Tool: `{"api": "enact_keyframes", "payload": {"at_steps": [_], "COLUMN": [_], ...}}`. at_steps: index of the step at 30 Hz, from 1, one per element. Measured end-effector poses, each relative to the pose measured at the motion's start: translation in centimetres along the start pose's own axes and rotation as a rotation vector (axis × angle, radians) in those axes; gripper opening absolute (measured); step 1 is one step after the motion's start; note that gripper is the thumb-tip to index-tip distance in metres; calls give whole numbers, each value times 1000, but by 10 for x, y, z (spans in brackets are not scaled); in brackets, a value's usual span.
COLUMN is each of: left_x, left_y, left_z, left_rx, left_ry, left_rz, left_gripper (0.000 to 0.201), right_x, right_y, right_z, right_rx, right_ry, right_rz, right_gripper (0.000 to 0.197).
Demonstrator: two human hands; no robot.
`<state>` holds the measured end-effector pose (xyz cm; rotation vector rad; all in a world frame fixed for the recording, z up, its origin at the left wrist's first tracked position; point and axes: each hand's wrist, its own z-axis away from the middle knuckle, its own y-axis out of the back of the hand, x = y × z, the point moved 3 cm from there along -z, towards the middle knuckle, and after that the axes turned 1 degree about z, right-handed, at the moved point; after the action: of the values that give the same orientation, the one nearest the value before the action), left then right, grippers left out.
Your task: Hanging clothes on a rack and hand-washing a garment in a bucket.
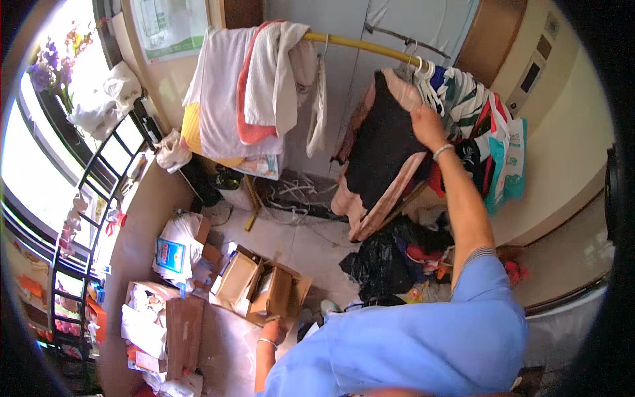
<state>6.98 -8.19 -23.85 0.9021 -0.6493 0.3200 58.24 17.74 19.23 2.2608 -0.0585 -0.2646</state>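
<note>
High on the right, my right hand is closed on the upper edge of a black and pink garment, which hangs down long from the yellow clothes rail. White hangers crowd the rail just beyond that hand, with several clothes on them. My left hand is low in front of me, its fingers curled. Whatever it may hold is hidden. In the picture it lies against the near side of an open cardboard box, but I cannot tell whether it touches the box.
Towels drape over the rail's left part. A teal and white bag hangs at its right end. Black plastic bags lie on the floor below the clothes. Stuffed cartons stand at the left, near a black metal rack by the window.
</note>
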Motion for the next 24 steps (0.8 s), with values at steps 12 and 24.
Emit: {"api": "enact_keyframes", "payload": {"at_steps": [12, 24], "left_x": [167, 423], "left_y": [-14, -97], "left_z": [-192, -75], "left_rx": [-322, -1253], "left_ry": [86, 180], "left_rz": [970, 1807], "left_gripper": [93, 36], "right_x": [-40, 52], "right_y": [262, 445], "right_z": [115, 244], "right_rx": [-29, 365], "right_ry": [-197, -427], "right_rz": [-425, -44], "right_gripper": [26, 28]}}
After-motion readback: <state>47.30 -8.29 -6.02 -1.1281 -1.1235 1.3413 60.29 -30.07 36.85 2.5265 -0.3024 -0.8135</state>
